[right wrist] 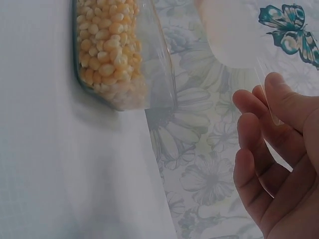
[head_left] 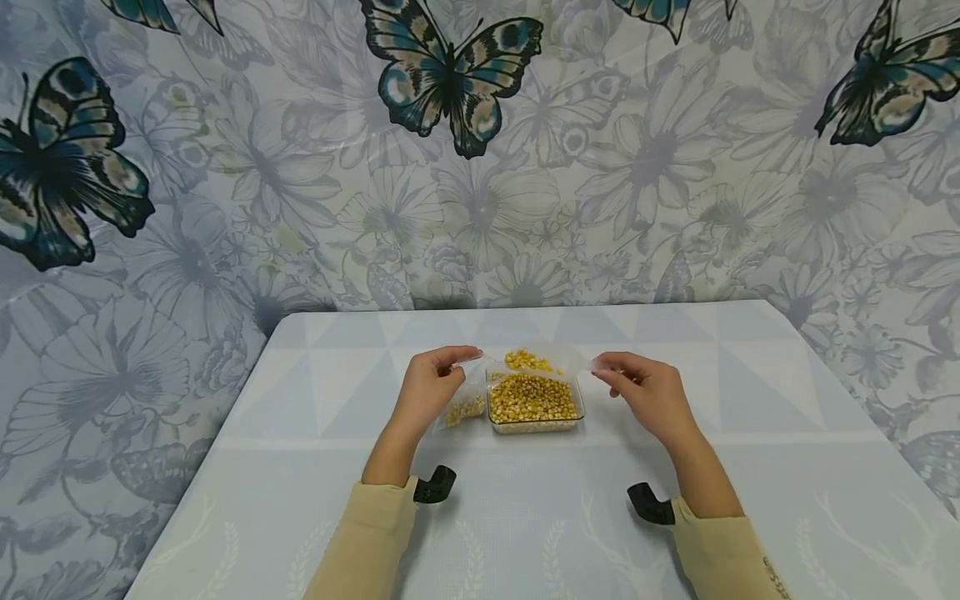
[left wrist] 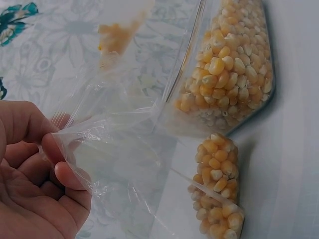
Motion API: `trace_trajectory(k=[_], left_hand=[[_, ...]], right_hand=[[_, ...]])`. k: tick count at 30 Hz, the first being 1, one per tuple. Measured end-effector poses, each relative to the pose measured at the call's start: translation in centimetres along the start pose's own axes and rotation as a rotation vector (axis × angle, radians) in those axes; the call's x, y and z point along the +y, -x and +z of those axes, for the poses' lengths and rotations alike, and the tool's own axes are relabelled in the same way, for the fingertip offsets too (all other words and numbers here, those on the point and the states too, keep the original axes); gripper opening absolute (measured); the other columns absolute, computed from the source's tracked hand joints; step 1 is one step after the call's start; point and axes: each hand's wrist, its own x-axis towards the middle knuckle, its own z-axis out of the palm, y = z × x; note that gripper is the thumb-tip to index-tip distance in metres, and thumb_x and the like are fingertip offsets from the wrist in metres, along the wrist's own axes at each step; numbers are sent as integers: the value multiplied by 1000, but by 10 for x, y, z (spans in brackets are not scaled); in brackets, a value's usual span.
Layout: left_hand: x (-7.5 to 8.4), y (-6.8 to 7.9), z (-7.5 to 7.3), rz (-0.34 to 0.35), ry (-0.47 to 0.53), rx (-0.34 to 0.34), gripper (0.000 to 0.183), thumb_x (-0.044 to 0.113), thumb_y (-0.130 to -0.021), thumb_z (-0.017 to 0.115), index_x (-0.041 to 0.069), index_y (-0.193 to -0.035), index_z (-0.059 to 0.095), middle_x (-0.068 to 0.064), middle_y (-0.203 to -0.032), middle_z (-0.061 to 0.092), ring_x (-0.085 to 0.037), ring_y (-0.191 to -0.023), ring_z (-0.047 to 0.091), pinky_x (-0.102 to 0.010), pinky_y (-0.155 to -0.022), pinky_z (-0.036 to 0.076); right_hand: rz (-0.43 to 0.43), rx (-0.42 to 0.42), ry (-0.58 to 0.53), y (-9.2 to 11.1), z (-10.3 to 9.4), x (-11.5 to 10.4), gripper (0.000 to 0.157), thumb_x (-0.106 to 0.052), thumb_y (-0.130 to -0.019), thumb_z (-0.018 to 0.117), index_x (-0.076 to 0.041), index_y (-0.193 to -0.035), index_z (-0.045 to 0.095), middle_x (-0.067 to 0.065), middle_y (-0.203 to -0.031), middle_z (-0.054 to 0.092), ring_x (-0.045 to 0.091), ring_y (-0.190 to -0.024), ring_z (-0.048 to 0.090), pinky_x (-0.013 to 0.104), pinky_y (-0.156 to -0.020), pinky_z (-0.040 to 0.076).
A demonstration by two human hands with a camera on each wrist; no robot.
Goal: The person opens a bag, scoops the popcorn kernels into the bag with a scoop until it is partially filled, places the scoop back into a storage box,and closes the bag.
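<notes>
My left hand (head_left: 432, 385) pinches the upper edge of a clear plastic bag (left wrist: 124, 154) between thumb and fingers. Corn kernels (left wrist: 217, 184) fill the bag's low end, which lies beside a glass container (head_left: 537, 427). Yellow kernels (head_left: 528, 398) are heaped inside that rectangular container. Across from it, my right hand (head_left: 647, 390) pinches the thin clear handle of a translucent white scoop (right wrist: 227, 35) between thumb and forefinger, the other fingers loosely bent. More kernels (head_left: 527, 360) lie in the scoop, held just behind and above the container.
A pale table (head_left: 540, 517) with a triangle pattern carries everything. Behind it hangs a floral cloth (head_left: 637, 208) with large butterflies. Black wrist mounts (head_left: 435, 485) stick out from both beige sleeves (head_left: 367, 533).
</notes>
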Motion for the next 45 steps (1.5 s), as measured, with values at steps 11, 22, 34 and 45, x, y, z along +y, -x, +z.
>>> trace_trajectory(k=[11,22,34,45], left_hand=[[-1,0,1,8,6,-10,43,2,-93,51,26,-118,75,4,-124,71,-14,-51,24,-24,-49,27],[-2,-1,2,15,9,-14,43,0,-91,51,24,-117,76,3,-126,70,-14,-54,28,-24,-51,29],[0,0,3,13,14,-24,43,0,-91,51,23,-118,75,3,-128,69,-15,-56,31,-24,-52,30],[1,0,4,14,10,-36,45,0,-91,50,26,-117,76,2,-125,71,-14,-51,28,-24,-47,28]], right_hand=[[-4,-27,-13,1,4,-12,22,-25,-93,70,-15,-112,76,5,-81,72,6,-64,62,24,-56,45],[-78,-15,-26,3,7,-18,20,-21,-92,71,-15,-111,76,2,-78,71,1,-61,58,24,-53,44],[-150,9,-16,4,9,-25,21,-14,-90,73,-14,-110,76,-2,-71,68,0,-58,55,24,-49,42],[-238,76,-28,4,11,-29,20,-7,-88,73,-13,-108,75,1,-67,65,8,-54,56,19,-50,42]])
